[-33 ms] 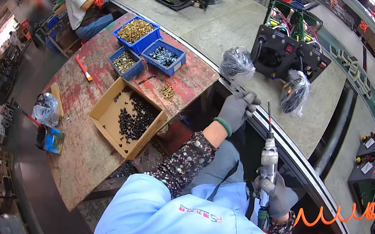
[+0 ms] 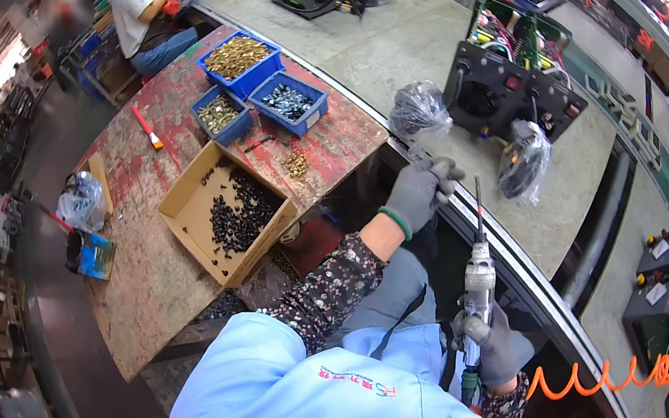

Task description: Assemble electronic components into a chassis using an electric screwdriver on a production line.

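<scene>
My right hand [image 2: 493,347], in a grey glove, is wrapped round a silver power screwdriver [image 2: 478,278] whose long thin bit points up and away. My left hand [image 2: 419,192], also gloved in grey, hovers by the metal rail with its fingers curled together; anything between them is too small to make out. Beyond it on the bench stands a black-fronted electrical unit [image 2: 502,94] with its wiring exposed. Clear plastic bags wrap a bundle [image 2: 419,112] at its left and another bundle [image 2: 525,164] in front.
Left of me, a worn wooden table [image 2: 132,280] carries a cardboard box [image 2: 190,200] of black screws and blue bins [image 2: 295,113] of metal fasteners. A metal rail [image 2: 523,265] edges the bench. An orange coiled hose [image 2: 632,376] hangs at lower right. Another person [image 2: 144,19] sits at the far left.
The view has shifted very slightly. My left fingers have moved a little; my right hand keeps its grip on the screwdriver.
</scene>
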